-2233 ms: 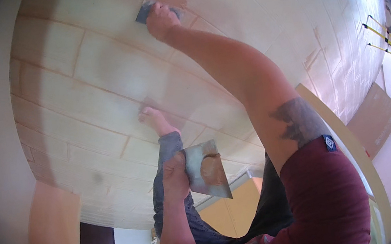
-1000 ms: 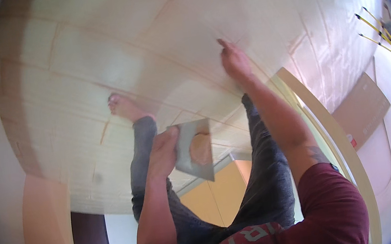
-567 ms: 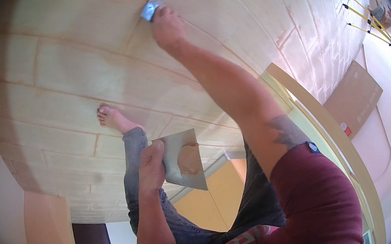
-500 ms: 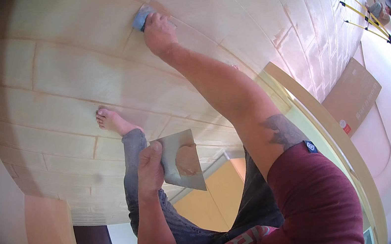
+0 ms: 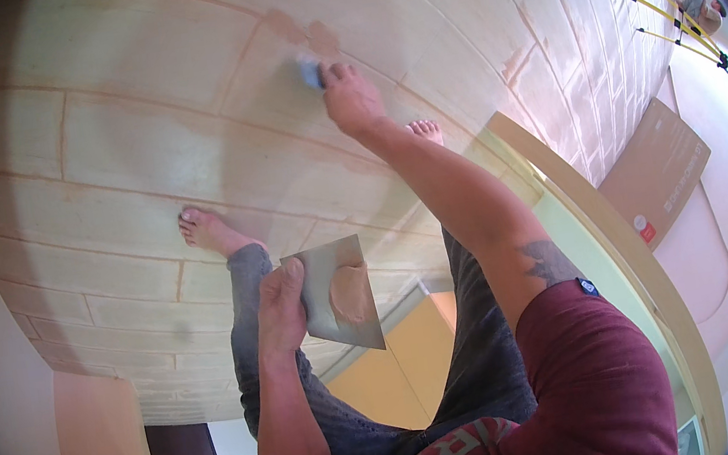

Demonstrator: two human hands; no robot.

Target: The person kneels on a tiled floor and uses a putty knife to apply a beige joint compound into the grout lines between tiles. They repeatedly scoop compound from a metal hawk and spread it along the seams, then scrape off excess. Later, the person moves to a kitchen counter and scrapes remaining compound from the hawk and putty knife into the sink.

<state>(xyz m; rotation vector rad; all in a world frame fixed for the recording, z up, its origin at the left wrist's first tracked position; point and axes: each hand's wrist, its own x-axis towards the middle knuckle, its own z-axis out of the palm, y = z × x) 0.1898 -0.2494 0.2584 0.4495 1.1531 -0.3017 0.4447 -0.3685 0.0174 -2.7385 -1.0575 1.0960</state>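
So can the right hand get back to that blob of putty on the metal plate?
Probably yes. The right hand is up at the wall with a small scraper, and nothing lies between it and the putty blob on the plate in the left hand.

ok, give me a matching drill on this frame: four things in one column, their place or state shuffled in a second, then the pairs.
Things:
1. putty knife
2. metal plate
3. lump of filler
4. yellow tripod

Places or states:
A. lying on the floor at the upper right
B. sitting on the metal plate
C. pressed to the pale tiled floor by the right hand
D. held by its edge in the left hand

Pairs: 1-C, 2-D, 3-B, 4-A
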